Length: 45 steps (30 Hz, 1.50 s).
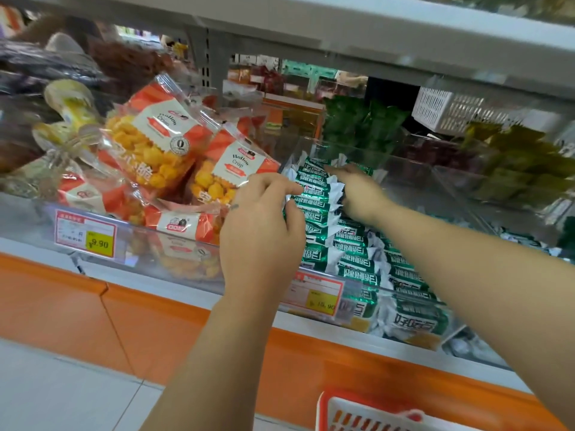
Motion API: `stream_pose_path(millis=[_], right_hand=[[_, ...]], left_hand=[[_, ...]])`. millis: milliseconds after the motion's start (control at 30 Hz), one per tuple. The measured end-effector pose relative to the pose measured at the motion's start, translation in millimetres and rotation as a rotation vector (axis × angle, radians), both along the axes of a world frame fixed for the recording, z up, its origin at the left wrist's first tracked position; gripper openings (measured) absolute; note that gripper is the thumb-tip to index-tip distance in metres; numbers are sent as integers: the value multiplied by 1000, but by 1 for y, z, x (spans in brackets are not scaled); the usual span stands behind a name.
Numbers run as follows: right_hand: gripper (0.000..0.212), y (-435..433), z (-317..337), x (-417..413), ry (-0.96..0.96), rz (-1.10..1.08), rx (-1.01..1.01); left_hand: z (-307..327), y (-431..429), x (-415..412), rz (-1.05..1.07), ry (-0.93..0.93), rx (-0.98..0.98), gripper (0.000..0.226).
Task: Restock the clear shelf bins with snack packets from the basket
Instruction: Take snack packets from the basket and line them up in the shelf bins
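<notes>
Clear bin (351, 144) holds green packets (320, 194) crosswise; left fingers (280, 185) pinch one, right fingers (339, 173) press.

- Packets (320, 194): we see small green-and-white pillow packs with white print and crimped silver ends. They lie flat, side by side, in a row running from the front of the bin to its back. The rear ones sit between our hands: the left hand (264, 219) pinches their left ends, and the right hand (357, 194) lies against their right ends.
- Bin (378, 286): a clear plastic shelf bin, open on top, with more packets showing through its front wall.
- Basket (323, 405): we catch only a corner at the bottom edge, white slotted plastic with an orange rim, below the shelf.
</notes>
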State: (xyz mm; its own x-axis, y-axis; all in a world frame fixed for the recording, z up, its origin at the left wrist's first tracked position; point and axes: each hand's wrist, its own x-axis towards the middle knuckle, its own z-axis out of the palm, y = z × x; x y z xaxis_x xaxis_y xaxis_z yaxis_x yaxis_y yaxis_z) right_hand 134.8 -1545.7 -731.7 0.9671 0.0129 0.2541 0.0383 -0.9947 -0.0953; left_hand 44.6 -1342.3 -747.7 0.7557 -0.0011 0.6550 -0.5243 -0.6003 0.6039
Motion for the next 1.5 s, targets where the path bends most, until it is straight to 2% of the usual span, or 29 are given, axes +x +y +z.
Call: stream_pose_path(millis=[233,467,500,567,633,667,733,833,900,1000,1100,1167,1300,1367,1500], right_hand=[[92,-4,18,3,185,-20,-181],[92,3,20,3,293,-45,-179],[93,2,19,0,272,-42,-149],[91,-3,18,-6,104,-100,14],[73,-15,22,-15,-92,-251,165],[63,-22,23,-18,-85,-340,185],[55,-33,23,-23,64,-446,170],[33,-31,20,-22,138,-455,253],[37,-29,18,-18,110,-451,321],[25,-27,12,-15,-33,-415,524],[40,-26,6,-15,-268,-401,625],[38,-24,4,-12,-305,-377,605],[32,-21,-5,-1,-84,-301,340],[33,-23,-11,1,-52,-298,293],[42,-21,-8,-4,-204,-406,176]], left_hand=[[1,-3,-1,39,-4,2,21],[1,-5,-1,66,-7,4,21],[1,-5,-1,72,-11,3,21],[1,-5,-1,78,-17,2,21],[1,-5,-1,79,-22,5,21],[1,-5,-1,77,-26,7,20],[1,-4,-2,72,-31,6,20],[0,-3,-2,65,-31,6,19],[0,-3,-3,61,-31,6,19],[0,-3,-2,58,-36,5,20],[-2,-2,0,50,-49,7,21],[-2,-3,0,46,-46,7,21],[-3,-3,1,51,-45,5,20],[-3,-3,1,52,-49,2,20],[-3,-4,1,57,-57,2,21]])
